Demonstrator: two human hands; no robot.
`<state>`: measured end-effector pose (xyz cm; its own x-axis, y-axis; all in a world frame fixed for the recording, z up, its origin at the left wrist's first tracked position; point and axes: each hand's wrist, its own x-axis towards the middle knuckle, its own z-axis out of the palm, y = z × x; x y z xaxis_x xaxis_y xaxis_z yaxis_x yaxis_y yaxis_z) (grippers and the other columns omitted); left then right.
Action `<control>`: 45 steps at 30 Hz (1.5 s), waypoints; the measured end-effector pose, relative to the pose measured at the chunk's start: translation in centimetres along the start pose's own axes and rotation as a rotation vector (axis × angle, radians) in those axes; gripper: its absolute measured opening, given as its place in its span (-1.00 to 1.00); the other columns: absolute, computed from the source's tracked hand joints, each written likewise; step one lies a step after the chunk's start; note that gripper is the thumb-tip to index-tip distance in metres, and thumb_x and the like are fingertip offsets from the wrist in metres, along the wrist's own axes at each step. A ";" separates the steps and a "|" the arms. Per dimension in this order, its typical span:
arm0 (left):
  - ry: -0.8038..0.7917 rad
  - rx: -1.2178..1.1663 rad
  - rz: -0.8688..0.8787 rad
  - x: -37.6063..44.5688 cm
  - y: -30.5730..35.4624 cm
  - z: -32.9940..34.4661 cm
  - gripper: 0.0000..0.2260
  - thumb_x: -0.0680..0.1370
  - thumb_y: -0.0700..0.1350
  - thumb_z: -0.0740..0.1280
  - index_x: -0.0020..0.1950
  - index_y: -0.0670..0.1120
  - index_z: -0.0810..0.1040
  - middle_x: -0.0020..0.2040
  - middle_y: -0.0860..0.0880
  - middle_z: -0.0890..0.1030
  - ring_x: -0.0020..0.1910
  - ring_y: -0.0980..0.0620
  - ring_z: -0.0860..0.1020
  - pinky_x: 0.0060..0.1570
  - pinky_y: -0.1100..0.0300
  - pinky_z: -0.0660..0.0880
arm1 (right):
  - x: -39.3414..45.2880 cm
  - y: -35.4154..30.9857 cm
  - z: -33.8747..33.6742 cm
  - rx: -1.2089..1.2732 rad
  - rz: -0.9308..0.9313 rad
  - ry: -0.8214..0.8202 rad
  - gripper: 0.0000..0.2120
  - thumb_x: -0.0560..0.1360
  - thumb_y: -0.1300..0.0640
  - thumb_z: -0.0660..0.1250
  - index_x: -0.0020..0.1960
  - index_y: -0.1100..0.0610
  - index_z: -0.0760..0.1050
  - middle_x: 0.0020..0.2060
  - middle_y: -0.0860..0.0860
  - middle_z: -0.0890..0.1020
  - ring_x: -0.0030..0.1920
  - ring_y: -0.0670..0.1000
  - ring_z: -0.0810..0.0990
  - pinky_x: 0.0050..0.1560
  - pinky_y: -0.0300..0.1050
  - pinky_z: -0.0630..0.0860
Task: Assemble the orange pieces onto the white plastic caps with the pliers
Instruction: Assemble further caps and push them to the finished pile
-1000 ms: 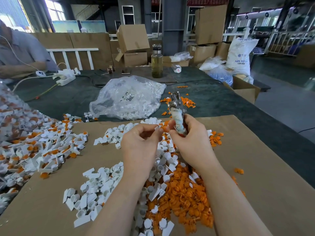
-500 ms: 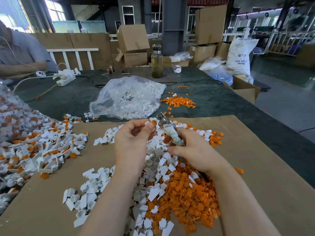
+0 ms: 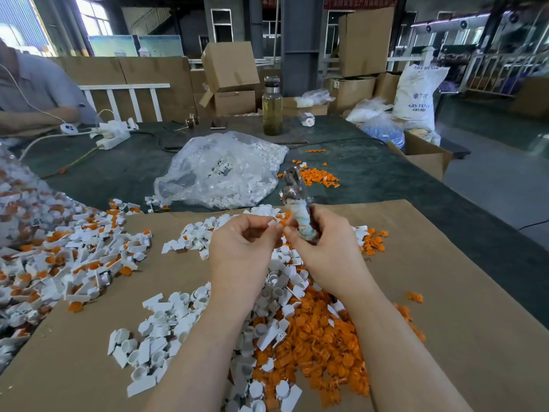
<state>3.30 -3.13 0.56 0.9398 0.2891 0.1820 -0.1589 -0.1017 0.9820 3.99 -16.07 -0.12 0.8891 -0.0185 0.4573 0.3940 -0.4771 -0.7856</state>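
My right hand (image 3: 325,248) grips the tape-wrapped handles of the pliers (image 3: 294,190), whose metal jaws point up and away. My left hand (image 3: 242,248) pinches a small white cap (image 3: 271,223) at its fingertips, right beside the right hand's fingers, with a bit of orange showing next to it. Below the hands, on the cardboard sheet (image 3: 445,292), lie a heap of loose orange pieces (image 3: 320,337) and scattered white plastic caps (image 3: 166,325). Caps with orange pieces fitted (image 3: 68,257) are piled at the left.
A clear plastic bag of white caps (image 3: 222,171) lies beyond the cardboard, with more orange pieces (image 3: 315,175) to its right. A glass bottle (image 3: 271,107) and a power strip (image 3: 114,135) stand farther back. Another person's arm (image 3: 35,114) rests at the far left. Cardboard boxes (image 3: 230,66) line the back.
The pliers have swung back up from pointing left at the cap to pointing up and away. My left hand has drawn closer to the right hand, still pinching the cap.
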 end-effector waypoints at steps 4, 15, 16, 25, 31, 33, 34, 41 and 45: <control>-0.011 -0.016 -0.017 0.0 0.0 0.0 -0.91 0.47 -0.21 0.51 -0.17 -0.03 0.67 -0.30 0.03 0.70 -0.31 0.12 0.68 -0.22 0.31 0.61 | 0.0 0.1 0.0 -0.033 -0.009 0.021 -0.90 0.51 0.08 0.42 0.00 0.04 0.53 -0.23 -0.16 0.60 -0.18 -0.15 0.60 -0.20 -0.21 0.54; 0.001 -0.022 0.004 0.0 0.0 0.0 -0.92 0.49 -0.22 0.48 -0.15 -0.04 0.67 -0.30 0.03 0.70 -0.30 0.15 0.67 -0.28 0.40 0.56 | 0.0 0.1 0.3 -0.063 0.035 0.004 -0.87 0.53 0.02 0.39 0.01 0.04 0.53 -0.24 -0.15 0.60 -0.23 -0.16 0.57 -0.27 -0.23 0.46; 0.002 -0.021 0.006 0.0 -0.1 0.0 -0.91 0.49 -0.21 0.48 -0.15 -0.04 0.67 -0.30 0.04 0.70 -0.30 0.15 0.67 -0.28 0.40 0.55 | 0.1 0.1 0.2 -0.046 0.053 -0.016 -0.88 0.53 0.02 0.38 0.00 0.05 0.52 -0.26 -0.15 0.57 -0.26 -0.18 0.55 -0.27 -0.28 0.41; 0.021 -0.185 0.005 0.4 0.1 -0.6 -0.93 0.51 -0.27 0.44 -0.12 -0.11 0.65 -0.33 0.02 0.69 -0.34 0.15 0.65 -0.29 0.40 0.53 | 0.1 0.6 -1.7 0.000 0.163 -0.355 -0.91 0.50 0.10 0.41 -0.10 0.05 0.50 -0.35 -0.14 0.52 -0.41 -0.24 0.46 -0.34 -0.34 0.34; 0.004 -0.217 0.018 0.6 0.3 -1.0 -0.89 0.51 -0.30 0.43 -0.14 -0.10 0.63 -0.38 0.04 0.66 -0.39 0.19 0.64 -0.31 0.40 0.53 | 0.0 0.4 -1.8 0.024 0.170 -0.488 -0.90 0.49 0.08 0.42 -0.10 -0.01 0.49 -0.34 -0.19 0.57 -0.35 -0.24 0.50 -0.25 -0.24 0.37; -0.001 -0.215 0.018 0.6 0.3 -1.1 -0.90 0.51 -0.29 0.44 -0.14 -0.10 0.64 -0.37 0.03 0.66 -0.38 0.19 0.64 -0.31 0.39 0.54 | -0.1 0.2 -1.8 0.023 0.173 -0.503 -0.84 0.46 0.01 0.43 -0.05 0.05 0.52 -0.29 -0.14 0.59 -0.31 -0.19 0.51 -0.23 -0.17 0.41; -0.003 -0.217 0.018 0.7 0.2 -1.1 -0.90 0.51 -0.29 0.44 -0.14 -0.10 0.64 -0.37 0.03 0.66 -0.38 0.18 0.64 -0.30 0.39 0.54 | -0.1 0.1 -1.8 0.023 0.176 -0.507 -0.80 0.44 -0.02 0.42 -0.03 0.07 0.53 -0.26 -0.12 0.59 -0.30 -0.17 0.52 -0.22 -0.15 0.42; -0.003 -0.213 0.029 1.0 0.0 -1.4 -0.89 0.50 -0.28 0.44 -0.15 -0.08 0.63 -0.37 0.07 0.66 -0.38 0.18 0.63 -0.30 0.37 0.54 | -0.3 0.2 -1.4 -0.030 0.138 -0.487 -0.96 0.51 0.13 0.39 -0.06 0.02 0.54 -0.25 -0.10 0.60 -0.26 -0.17 0.57 -0.18 -0.18 0.48; 0.005 -0.229 0.027 1.1 -0.1 -1.4 -0.88 0.51 -0.28 0.43 -0.15 -0.07 0.63 -0.38 0.09 0.66 -0.38 0.18 0.63 -0.29 0.37 0.54 | -0.3 0.2 -1.0 -0.055 0.110 -0.457 -0.85 0.53 0.17 0.37 -0.13 -0.07 0.51 -0.24 -0.15 0.57 -0.23 -0.19 0.55 -0.23 -0.30 0.42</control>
<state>3.96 -1.45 0.78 0.9330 0.2936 0.2082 -0.2489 0.1086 0.9624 3.55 -16.99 0.01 0.9411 0.3109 0.1326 0.2898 -0.5401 -0.7902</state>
